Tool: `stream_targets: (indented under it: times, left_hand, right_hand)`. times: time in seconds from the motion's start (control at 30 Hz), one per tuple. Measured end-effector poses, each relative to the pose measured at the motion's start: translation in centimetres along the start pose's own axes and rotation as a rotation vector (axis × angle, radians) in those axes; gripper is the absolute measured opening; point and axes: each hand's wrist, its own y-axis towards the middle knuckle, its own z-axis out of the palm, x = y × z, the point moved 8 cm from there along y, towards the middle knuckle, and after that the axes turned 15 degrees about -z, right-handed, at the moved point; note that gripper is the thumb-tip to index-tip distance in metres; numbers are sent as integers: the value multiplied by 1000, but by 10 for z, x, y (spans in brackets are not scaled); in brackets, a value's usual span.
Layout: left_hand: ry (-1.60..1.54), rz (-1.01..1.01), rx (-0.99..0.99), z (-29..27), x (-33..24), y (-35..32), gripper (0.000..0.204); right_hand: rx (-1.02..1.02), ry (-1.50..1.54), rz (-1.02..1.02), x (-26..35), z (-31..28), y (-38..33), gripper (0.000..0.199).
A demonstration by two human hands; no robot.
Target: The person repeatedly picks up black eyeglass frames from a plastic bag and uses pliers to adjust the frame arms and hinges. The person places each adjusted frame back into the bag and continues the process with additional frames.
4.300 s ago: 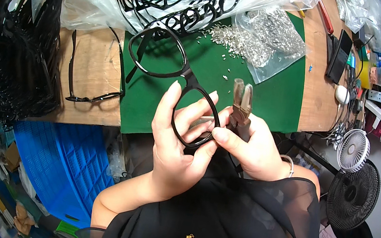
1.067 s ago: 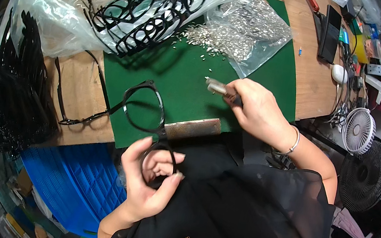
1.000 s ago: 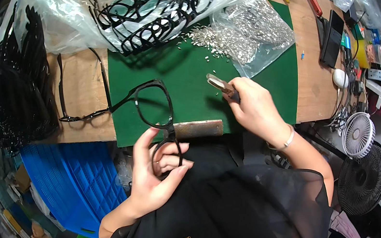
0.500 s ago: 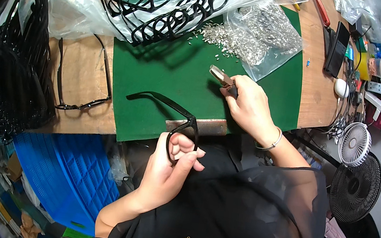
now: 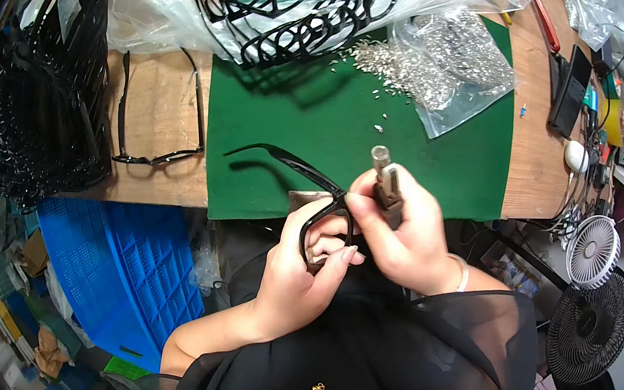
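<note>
Black eyeglass frames [image 5: 285, 158] are gripped by their front in my left hand [image 5: 287, 283], fingers curled through and around the rim. One temple reaches out to the left above the green mat [image 5: 442, 177]. My right hand [image 5: 414, 237] is closed around metal pliers [image 5: 388, 188], their jaws pointing away from me. Its thumb and forefinger tips meet the frames at the corner where the temple joins; whether a small part is pinched there is hidden. Beyond the pliers, small silvery pieces [image 5: 379, 129] lie loose on the mat.
A heap of silvery pieces [image 5: 378, 65] spills beside a clear bag [image 5: 458, 64]. Several black frames [image 5: 315, 32] rest on plastic sheeting at the back. Another pair of glasses [image 5: 160, 159] and a black bundle of frames [image 5: 49, 110] occupy the left. A phone [image 5: 570, 92] and fans [image 5: 593, 250] are right.
My right hand has come back toward me with the pliers, from over the mat to the frames' corner. The view has shifted slightly, and the frames stay in my left hand.
</note>
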Motion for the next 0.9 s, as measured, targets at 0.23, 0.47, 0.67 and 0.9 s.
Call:
stream_targets:
  times: [0.23,0.47,0.67,0.9]
  left_hand:
    - [48,-19,26,1,0,-2,51]
    - [-91,-110,95,1,-4,-4,48]
    - [40,-27,33,1,-5,-8,55]
    - [-89,-173,220,-2,-8,-3,54]
  right_hand:
    - [-68,358,226,-20,12,-6,16]
    - [-27,172,25,-7,11,-4,15]
    - [-47,413,193,-13,20,-4,16]
    - [3,479,291,-15,19,-6,18]
